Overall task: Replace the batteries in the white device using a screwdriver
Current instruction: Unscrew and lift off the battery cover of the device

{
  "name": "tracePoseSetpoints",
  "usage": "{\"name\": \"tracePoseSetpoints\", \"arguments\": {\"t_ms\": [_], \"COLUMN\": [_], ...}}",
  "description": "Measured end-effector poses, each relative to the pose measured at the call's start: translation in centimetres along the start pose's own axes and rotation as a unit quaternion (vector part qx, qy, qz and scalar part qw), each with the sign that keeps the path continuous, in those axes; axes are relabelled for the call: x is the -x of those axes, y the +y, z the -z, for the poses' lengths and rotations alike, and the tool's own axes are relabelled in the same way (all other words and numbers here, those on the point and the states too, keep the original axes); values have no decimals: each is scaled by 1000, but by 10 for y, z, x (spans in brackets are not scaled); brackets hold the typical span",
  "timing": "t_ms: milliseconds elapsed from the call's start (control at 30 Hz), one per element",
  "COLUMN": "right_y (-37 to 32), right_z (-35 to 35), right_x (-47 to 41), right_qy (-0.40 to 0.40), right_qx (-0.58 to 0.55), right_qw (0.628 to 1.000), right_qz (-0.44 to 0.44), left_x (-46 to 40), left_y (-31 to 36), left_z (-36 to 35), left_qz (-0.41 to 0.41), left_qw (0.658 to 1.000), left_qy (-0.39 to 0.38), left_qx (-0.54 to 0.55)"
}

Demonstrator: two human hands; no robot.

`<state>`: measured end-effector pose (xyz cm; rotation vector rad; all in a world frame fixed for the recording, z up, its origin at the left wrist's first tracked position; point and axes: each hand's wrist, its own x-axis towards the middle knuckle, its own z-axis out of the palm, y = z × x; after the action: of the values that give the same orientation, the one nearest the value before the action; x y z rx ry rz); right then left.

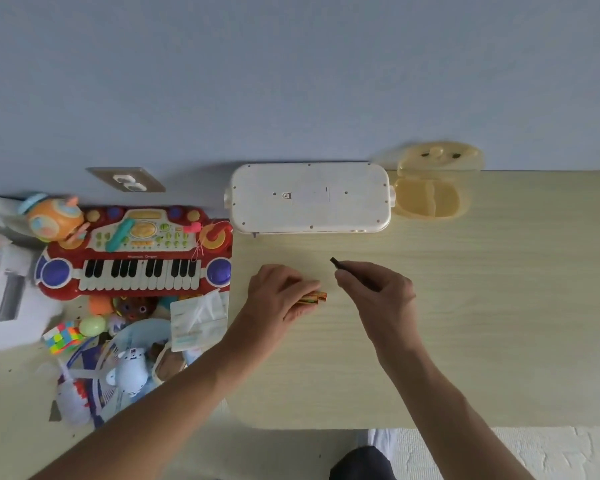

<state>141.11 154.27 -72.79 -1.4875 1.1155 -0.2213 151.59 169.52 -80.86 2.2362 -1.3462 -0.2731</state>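
White device (310, 197) lies face-down at twelve o'clock, cover seemingly on. Left hand (279, 294) curls around batteries (314, 297); right hand (378, 292) pinches the screwdriver (336, 263). Likely an early step: next, seat its tip in the cover screw

Red toy keyboard (134, 258), Rubik's cube (62, 337), yellow container (432, 188)

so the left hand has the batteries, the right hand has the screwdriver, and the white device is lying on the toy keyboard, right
Not quite. In the head view the white device lies on the wooden table, to the right of the toy keyboard, not on it. The rest holds: the left hand holds the batteries and the right hand holds the screwdriver.
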Motion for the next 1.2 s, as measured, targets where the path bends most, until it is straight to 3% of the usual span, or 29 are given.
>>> {"name": "tracePoseSetpoints", "arguments": {"t_ms": [133, 367, 800, 1200], "right_y": [3, 6, -28, -47], "right_z": [-2, -7, -31, -58], "right_x": [-8, -24, -66, -105], "right_qy": [-5, -36, -49, -66], "right_qx": [-19, -34, -44, -33], "right_qw": [1000, 995, 962, 957], "right_qz": [15, 80, 266, 280], "left_x": [1, -5, -5, -6], "left_y": [-11, -12, -14, -9], "left_z": [0, 10, 14, 21], "left_qz": [-33, -10, -26, 14], "left_qw": [999, 996, 995, 990], "left_qy": [-19, -50, -44, -85], "left_qx": [16, 73, 85, 110]}}
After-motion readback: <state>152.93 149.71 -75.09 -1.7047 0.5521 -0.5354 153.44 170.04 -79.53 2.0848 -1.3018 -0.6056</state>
